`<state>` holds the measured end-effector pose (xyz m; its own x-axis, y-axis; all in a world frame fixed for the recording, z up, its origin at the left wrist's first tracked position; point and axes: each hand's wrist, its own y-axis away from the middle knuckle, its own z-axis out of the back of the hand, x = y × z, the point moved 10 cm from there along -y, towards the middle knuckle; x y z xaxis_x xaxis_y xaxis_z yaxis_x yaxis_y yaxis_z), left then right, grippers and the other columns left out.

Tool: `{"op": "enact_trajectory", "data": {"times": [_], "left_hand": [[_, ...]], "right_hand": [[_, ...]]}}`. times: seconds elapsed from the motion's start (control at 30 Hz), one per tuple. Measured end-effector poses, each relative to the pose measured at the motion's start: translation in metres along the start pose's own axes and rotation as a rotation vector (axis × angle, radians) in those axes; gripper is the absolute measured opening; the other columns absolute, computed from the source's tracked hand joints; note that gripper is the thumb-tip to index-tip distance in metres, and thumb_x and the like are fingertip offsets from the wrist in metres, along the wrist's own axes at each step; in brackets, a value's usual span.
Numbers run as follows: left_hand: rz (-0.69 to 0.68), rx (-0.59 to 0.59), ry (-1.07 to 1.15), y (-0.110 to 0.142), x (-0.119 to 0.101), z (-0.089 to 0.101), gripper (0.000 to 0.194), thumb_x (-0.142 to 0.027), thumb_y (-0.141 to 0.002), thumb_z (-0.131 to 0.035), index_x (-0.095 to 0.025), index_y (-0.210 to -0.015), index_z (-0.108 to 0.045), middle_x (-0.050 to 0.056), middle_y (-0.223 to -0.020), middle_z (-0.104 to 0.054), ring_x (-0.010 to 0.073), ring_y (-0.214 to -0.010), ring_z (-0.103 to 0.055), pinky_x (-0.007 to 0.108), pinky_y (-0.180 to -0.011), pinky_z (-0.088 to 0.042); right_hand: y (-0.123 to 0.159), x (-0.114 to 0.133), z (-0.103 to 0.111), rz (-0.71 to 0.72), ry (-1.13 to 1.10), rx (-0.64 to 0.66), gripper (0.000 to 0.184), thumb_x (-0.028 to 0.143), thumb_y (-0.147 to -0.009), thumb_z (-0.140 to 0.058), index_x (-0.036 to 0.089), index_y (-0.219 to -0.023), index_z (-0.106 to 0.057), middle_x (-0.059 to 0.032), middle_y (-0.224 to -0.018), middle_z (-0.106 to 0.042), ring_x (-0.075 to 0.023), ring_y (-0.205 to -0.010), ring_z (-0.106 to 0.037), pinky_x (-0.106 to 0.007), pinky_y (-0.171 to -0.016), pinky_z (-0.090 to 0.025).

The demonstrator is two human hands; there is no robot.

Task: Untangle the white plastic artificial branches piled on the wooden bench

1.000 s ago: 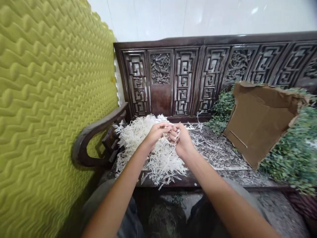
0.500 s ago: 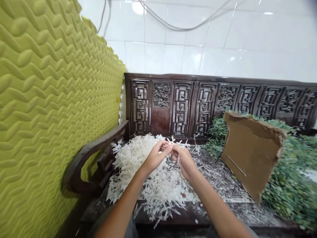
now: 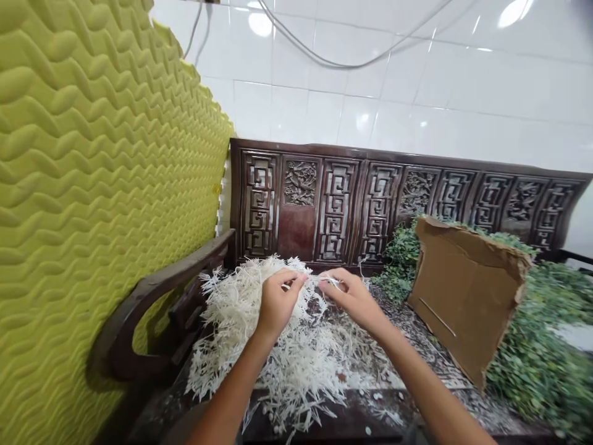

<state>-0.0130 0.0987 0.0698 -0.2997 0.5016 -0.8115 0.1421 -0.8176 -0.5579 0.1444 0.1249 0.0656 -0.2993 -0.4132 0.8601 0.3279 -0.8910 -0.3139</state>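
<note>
Plainly, both hands were busy at the back of the seat, level with each other and a narrow gap apart. The right hand had its thumb and fingers drawn together on a thin white strand, which showed between the fingers and poked out toward the other hand. The left hand pinched too, thumb against forefinger at the tips, with a white scrap visible in the small loop they made. Whether one single piece ran across from hand to hand, I could not tell.

Beneath the left hand and forearm — and spreading in front of both — lay a loose heap of white sprigs, some hanging over the front edge of the dark wooden bench. White scraps were strewn over the seat, and a few small pale bits sat near its edge. Behind rose the carved backrest; the curved armrest stood on the left, beside a yellow textured mat. Over on the right, a torn sheet of cardboard leaned at a tilt among green foliage — a thin pale stick showed against its lower part.
</note>
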Motion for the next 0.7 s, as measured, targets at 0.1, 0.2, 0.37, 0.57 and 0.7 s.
{"op": "enact_trajectory", "data": {"times": [0.1,0.2,0.37,0.57,0.7], "left_hand": [[0.016,0.049,-0.106,0.002,0.004,0.000,0.025,-0.033,-0.085,-0.054,-0.016,-0.073,-0.067,0.004,-0.073,-0.063,0.0173,-0.071,-0.056,0.025,-0.064,-0.039],[0.074,0.173,-0.222,0.008,0.015,-0.006,0.021,-0.031,-0.085,-0.052,-0.020,-0.092,-0.069,0.002,-0.074,-0.065,0.0176,-0.068,-0.057,0.026,-0.062,-0.037],[0.081,0.264,-0.426,0.016,0.022,0.000,0.018,-0.029,-0.082,-0.053,-0.022,-0.073,-0.066,0.001,-0.067,-0.064,0.0174,-0.061,-0.055,0.025,-0.057,-0.030],[0.137,0.264,-0.492,0.011,0.035,0.016,0.021,-0.032,-0.084,-0.050,-0.022,-0.071,-0.063,0.001,-0.066,-0.064,0.0173,-0.059,-0.055,0.024,-0.055,-0.029],[0.160,0.268,-0.516,0.006,0.049,0.024,0.020,-0.033,-0.084,-0.051,-0.023,-0.074,-0.065,0.001,-0.065,-0.064,0.0177,-0.059,-0.056,0.025,-0.056,-0.031]], "right_hand": [[-0.008,-0.013,0.024,0.008,0.079,-0.043,0.018,0.038,-0.079,-0.066,0.021,-0.084,-0.070,-0.0039,-0.100,-0.060,-0.0210,-0.100,-0.051,-0.032,-0.087,-0.038],[-0.016,-0.046,0.037,-0.103,0.128,0.040,0.016,0.034,-0.077,-0.069,0.019,-0.071,-0.071,-0.0018,-0.088,-0.065,-0.0212,-0.094,-0.056,-0.032,-0.088,-0.040],[-0.022,-0.130,0.082,-0.452,0.197,-0.027,0.018,0.030,-0.086,-0.063,0.013,-0.095,-0.064,-0.0039,-0.095,-0.065,-0.0172,-0.081,-0.062,-0.034,-0.072,-0.052],[-0.043,-0.160,0.140,-0.571,0.219,-0.318,0.032,0.033,-0.092,-0.055,0.016,-0.119,-0.054,-0.0081,-0.112,-0.059,-0.0193,-0.090,-0.062,-0.038,-0.076,-0.054],[-0.068,-0.142,0.110,-0.460,0.227,-0.281,0.030,0.032,-0.092,-0.055,0.015,-0.116,-0.054,-0.0056,-0.100,-0.061,-0.0144,-0.074,-0.061,-0.030,-0.064,-0.052]]}}
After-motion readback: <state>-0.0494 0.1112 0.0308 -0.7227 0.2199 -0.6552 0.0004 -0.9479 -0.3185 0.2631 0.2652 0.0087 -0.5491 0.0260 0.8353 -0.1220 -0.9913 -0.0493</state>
